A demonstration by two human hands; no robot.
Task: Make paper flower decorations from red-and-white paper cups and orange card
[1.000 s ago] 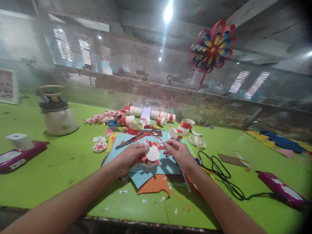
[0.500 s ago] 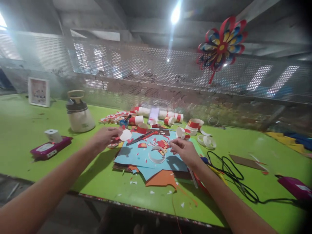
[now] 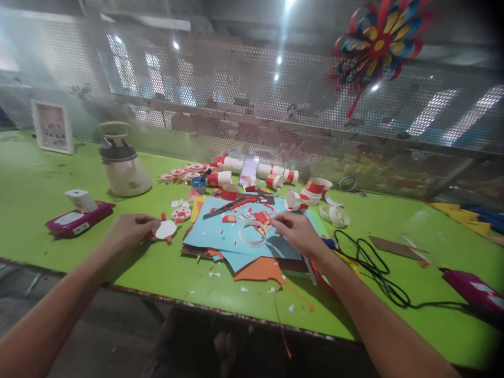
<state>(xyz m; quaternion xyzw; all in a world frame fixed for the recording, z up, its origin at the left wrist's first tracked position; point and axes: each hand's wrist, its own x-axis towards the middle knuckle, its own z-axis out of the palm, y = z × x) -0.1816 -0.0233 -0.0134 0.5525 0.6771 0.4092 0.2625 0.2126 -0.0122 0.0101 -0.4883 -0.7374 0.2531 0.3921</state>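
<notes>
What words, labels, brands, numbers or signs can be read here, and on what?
None readable.
White disc in the left hand: no text visible on its upper face.
Red-banded cup: yellow marks, too small.
Red scrap: yellow marks, too small.
Left purple unit, right purple unit: pale labels, any print too blurred.
Framed picture: too blurred for text.

A perforated screen (image 3: 252,68) runs behind the green table (image 3: 386,212), dark grey floor (image 3: 114,325) showing below.
</notes>
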